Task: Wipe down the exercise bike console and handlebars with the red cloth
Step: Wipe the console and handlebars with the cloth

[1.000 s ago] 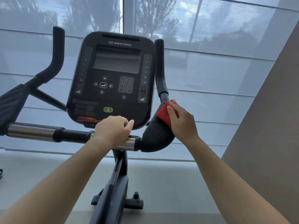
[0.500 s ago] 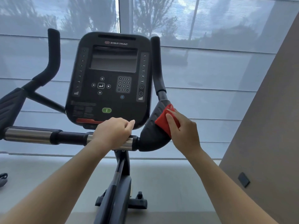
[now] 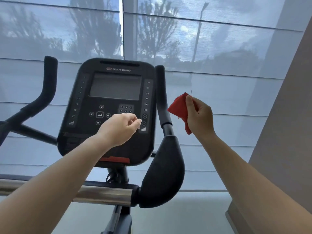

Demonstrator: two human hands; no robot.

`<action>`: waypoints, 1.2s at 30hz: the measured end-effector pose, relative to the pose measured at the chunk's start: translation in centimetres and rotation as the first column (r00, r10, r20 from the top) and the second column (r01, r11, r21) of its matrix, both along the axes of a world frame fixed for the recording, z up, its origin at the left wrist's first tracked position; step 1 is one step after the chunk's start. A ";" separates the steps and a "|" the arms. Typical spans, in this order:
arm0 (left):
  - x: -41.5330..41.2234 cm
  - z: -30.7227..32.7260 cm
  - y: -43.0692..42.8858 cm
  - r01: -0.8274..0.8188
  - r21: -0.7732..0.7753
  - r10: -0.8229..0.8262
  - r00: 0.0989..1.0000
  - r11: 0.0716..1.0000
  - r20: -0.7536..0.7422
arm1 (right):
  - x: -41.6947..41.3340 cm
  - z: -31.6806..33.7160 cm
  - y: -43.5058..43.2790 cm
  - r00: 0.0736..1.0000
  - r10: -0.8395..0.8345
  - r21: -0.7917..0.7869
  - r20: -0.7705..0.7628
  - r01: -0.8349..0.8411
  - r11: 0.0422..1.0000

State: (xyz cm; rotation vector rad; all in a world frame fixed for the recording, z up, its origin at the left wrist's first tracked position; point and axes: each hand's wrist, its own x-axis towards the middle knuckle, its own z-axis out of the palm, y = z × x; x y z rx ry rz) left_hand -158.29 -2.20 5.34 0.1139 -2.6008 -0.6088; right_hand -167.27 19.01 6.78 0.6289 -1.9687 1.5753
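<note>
Background: full-width window behind translucent grey blinds, with horizontal seams running across them. Bright vertical gap between the two blind panels, upper middle. Through the fabric: tree silhouettes on either side of the gap, a street lamp pole right of them, a low dark building outline further right, cloudy sky. Beige wall along the right edge, baseboard at its foot. Pale floor below the window.

Open room lies between the right handlebar post and the wall; the right hand holds the red cloth there. The console sits just beside the post. The black pad blocks below.
</note>
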 end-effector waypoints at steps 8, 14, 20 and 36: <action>-7.3 6.7 -1.4 -0.015 0.078 0.027 0.989 0.997 -0.146 | -9.6 5.6 -5.1 0.984 0.001 -0.108 -0.179 -0.020 0.994; -12.4 9.0 -2.1 0.061 0.125 -0.018 0.949 0.990 -0.314 | -13.1 3.4 -8.2 0.927 0.194 0.195 -0.321 -0.136 0.971; -16.1 9.5 -1.9 0.285 0.105 -0.231 0.905 0.953 -0.358 | -14.3 1.8 -7.7 0.895 0.287 0.301 -0.342 -0.185 0.936; -17.8 7.9 -1.8 0.359 0.058 -0.306 0.860 0.931 -0.409 | -13.3 -0.2 -7.2 0.942 0.279 0.194 -0.189 -0.242 0.951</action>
